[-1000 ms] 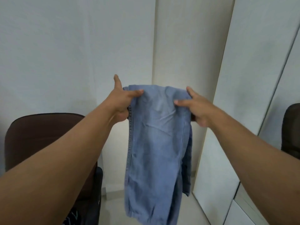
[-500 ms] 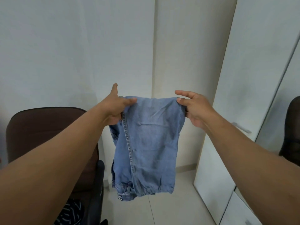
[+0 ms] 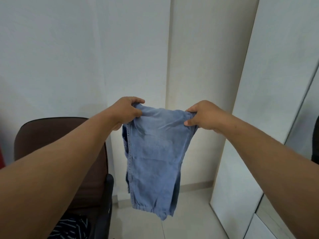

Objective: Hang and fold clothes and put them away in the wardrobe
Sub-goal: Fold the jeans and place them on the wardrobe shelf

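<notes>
A pair of light blue jeans (image 3: 153, 161), folded over, hangs in the air in front of me, its lower end just above the floor. My left hand (image 3: 126, 110) grips the top left corner of the fold. My right hand (image 3: 202, 115) pinches the top right corner. Both arms are stretched forward at about chest height. The white wardrobe (image 3: 245, 128) stands to the right with its door shut.
A brown armchair (image 3: 57, 135) stands at lower left against the white wall, with a dark striped garment (image 3: 69, 227) on its seat. A mirror panel (image 3: 307, 128) runs along the far right. Pale floor tiles (image 3: 141, 223) lie below the jeans.
Both hands have closed into tighter grips on the top fold. The jeans went from a long drape to a shorter fold, and the bundle now hangs a little longer than half a second ago.
</notes>
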